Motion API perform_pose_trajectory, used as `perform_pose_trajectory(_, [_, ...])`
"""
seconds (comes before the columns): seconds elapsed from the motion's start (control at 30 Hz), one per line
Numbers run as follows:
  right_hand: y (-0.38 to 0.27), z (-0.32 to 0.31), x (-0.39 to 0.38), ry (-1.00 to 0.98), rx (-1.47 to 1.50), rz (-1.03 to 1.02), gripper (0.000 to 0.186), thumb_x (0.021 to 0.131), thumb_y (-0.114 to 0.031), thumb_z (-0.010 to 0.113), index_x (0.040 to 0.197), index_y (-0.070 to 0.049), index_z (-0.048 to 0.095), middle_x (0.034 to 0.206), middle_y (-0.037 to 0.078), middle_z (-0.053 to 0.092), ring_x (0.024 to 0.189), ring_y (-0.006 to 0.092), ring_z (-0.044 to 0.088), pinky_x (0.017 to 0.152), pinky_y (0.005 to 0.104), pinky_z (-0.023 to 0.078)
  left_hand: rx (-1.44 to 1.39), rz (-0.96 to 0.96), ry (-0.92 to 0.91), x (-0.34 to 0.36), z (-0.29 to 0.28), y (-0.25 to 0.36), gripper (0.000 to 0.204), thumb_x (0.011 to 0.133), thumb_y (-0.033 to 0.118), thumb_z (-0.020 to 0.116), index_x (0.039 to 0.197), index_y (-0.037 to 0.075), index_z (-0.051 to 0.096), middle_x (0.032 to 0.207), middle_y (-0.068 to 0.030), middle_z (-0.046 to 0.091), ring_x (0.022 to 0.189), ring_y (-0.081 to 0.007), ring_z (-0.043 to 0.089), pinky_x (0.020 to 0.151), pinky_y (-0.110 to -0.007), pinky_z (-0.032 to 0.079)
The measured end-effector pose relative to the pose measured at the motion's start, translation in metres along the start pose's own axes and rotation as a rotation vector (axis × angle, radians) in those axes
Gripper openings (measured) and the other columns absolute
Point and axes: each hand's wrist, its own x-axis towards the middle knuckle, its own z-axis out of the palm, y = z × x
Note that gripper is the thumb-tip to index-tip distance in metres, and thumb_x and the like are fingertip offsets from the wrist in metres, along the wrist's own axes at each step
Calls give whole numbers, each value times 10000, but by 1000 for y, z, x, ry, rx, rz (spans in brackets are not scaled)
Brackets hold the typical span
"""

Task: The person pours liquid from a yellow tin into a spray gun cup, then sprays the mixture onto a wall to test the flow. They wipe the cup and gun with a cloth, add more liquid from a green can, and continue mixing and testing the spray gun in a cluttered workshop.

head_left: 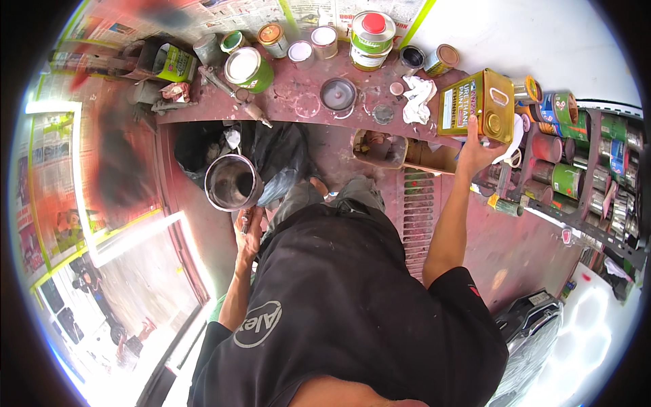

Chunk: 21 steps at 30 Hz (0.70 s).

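Observation:
My left hand (249, 233) is closed below an open round metal cup (218, 182), on a metal part under its rim. The cup's inside is grey and stained, and its mouth faces up in front of the bench. At the right end of the bench, my right hand (479, 148) grips a rectangular yellow-and-green metal thinner can (468, 105) by its near side. The can has a round yellow cap (498, 124) and a handle on top. I cannot tell whether it rests on the bench or is lifted. A crumpled white cloth (419, 98) lies just left of it.
The paint-stained bench (291, 102) holds several paint tins, a grey lid (338, 95) and a spray gun (237, 95). Beneath it are a black bag (281, 152) and an open cardboard box (380, 148). Racks of tins (566, 178) stand to the right, by a floor grate (418, 217).

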Motion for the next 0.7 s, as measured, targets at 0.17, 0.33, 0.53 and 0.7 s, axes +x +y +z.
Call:
perform_pose_trajectory(0.17, [44,15,-109,-97,-211,59,845,863,-414,878,1424,63,464,1342,177,510,1271,302,482,1104,449,398,25,62,-37,22,-13,1,275,1056,246,638,913,12,656,722,4,571,641,-101,483,580,-321,383])
perform_pose_trajectory(0.33, [1,103,-169,-808,-399,-506,896,740,-344,925,1461,-30,496,1535,237,447,1387,433,445,1132,539,390,23,-4,-103,42,-20,6,258,1046,228,651,930,-1,674,747,-4,605,673,-120,509,615,-337,415])
perform_pose_trajectory(0.53, [-14,217,-149,-1156,-654,-658,1093,654,-341,937,1584,-92,418,1599,246,392,1447,448,390,1182,575,337,-6,110,-139,53,-18,0,197,1032,187,689,965,5,722,721,29,600,659,-89,503,600,-310,392])
perform_pose_trajectory(0.7, [-66,226,-143,-1161,-332,-221,982,659,-357,944,1490,-30,533,1464,220,526,1286,366,568,1024,523,488,107,240,-222,65,-16,18,212,980,117,723,1172,27,715,1049,-117,765,908,-212,688,836,-370,529])
